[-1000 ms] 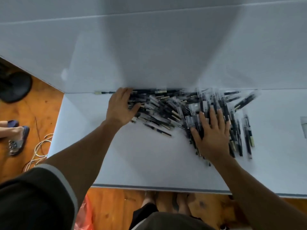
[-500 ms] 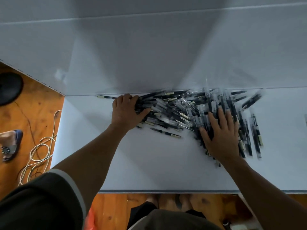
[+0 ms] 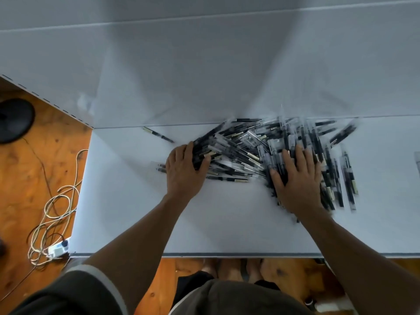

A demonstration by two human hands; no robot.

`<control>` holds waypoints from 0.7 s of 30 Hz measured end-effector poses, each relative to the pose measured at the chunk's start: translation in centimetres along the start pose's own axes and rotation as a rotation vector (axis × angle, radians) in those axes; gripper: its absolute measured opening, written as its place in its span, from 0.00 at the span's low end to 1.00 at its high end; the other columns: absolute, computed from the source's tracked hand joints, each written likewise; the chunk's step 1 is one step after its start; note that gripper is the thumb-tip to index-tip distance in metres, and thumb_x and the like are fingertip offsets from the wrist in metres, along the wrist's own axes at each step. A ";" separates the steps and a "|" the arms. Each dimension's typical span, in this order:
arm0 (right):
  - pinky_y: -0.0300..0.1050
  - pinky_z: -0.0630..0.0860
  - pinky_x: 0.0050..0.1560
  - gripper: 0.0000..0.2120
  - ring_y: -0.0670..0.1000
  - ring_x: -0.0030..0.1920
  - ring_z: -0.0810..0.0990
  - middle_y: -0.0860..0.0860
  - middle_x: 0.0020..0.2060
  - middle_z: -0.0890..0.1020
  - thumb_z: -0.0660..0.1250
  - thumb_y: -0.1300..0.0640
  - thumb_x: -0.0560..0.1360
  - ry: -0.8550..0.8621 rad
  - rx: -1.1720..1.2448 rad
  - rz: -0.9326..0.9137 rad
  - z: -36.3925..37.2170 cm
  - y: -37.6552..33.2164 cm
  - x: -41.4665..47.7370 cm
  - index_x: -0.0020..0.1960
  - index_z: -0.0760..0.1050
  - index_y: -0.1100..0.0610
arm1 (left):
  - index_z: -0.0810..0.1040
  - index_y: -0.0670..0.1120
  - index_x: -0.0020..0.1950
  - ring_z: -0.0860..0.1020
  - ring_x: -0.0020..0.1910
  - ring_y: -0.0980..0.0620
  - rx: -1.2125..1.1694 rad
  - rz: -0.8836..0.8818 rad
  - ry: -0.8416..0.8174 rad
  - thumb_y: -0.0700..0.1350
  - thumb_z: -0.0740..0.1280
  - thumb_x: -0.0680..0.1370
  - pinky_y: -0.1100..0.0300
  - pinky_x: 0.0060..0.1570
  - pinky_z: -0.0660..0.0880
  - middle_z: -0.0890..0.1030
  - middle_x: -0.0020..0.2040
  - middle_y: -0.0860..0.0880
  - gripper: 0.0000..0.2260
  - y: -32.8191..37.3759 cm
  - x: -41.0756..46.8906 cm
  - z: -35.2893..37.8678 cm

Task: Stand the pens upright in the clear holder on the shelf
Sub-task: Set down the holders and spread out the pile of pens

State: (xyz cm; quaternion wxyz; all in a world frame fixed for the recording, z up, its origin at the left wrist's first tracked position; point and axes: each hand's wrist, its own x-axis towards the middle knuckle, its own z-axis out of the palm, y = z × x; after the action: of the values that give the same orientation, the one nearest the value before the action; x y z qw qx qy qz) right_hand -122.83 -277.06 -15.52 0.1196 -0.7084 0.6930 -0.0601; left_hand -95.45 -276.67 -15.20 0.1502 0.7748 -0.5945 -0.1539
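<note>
- Fingers [image 3: 299,155] of my right hand [image 3: 297,180]: straight and spread, pressing flat on the pens [image 3: 241,146] at centre right of the frame; nothing gripped.
- Left hand [image 3: 184,171]: fingers bent over the heap's left edge; whether they enclose a pen, I cannot tell.
- Step, as I judge it: rake the heap parallel, then lift a small aligned bundle.
- Stray pen [image 3: 158,134]: apart, left of the heap.
- Clear holder [image 3: 417,161]: perhaps the transparent sliver at the far right edge; contents unseen.

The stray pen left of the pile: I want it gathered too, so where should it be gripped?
Pinch the stray pen mid-barrel, fingers across its width, coming from above and the front: it lies flat, slanted and alone, with the back wall close behind.
</note>
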 end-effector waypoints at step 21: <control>0.61 0.42 0.74 0.34 0.61 0.78 0.48 0.59 0.78 0.54 0.48 0.37 0.77 -0.014 0.017 0.021 0.1 -0.8 -0.2 0.77 0.61 0.55 | 0.65 0.49 0.75 0.54 0.77 0.49 -0.066 0.109 -0.032 0.63 0.51 0.79 0.51 0.76 0.49 0.64 0.76 0.48 0.29 -0.3 -2.6 0.4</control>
State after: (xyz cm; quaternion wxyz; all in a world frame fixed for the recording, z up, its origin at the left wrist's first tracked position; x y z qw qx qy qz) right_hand -122.04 -276.89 -15.42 0.1308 -0.7003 0.6992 -0.0597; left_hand -95.97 -274.12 -15.57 0.1743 0.7332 -0.6329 -0.1772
